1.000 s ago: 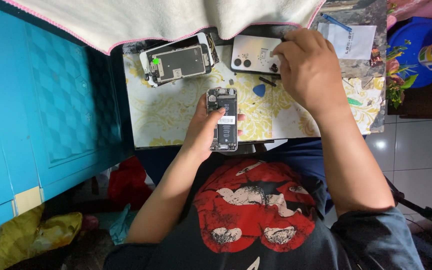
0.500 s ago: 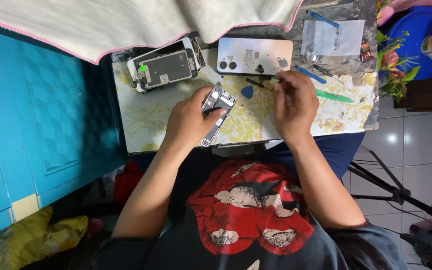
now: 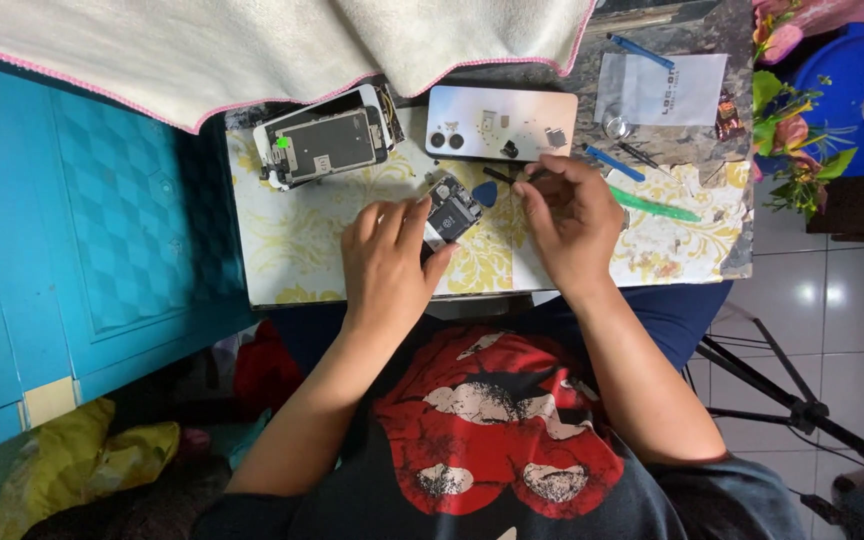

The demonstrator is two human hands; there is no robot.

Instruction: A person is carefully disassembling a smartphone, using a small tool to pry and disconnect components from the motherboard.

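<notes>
Left hand (image 3: 384,262) laid over opened phone body (image 3: 449,210) on desk (image 3: 302,240), fingers curled around its near end — phone tilted, inner parts facing up. Right hand (image 3: 564,222) pinched on thin dark tool (image 3: 502,177), tip aimed at phone's upper edge beside blue pick (image 3: 485,193). Advisable: keep phone pinned flat, bring tip in shallow, light pressure only. Tool tip contact point not resolvable — fingers cover lower phone half. Pale back cover (image 3: 501,122) and detached screen (image 3: 324,145) farther up desk.
</notes>
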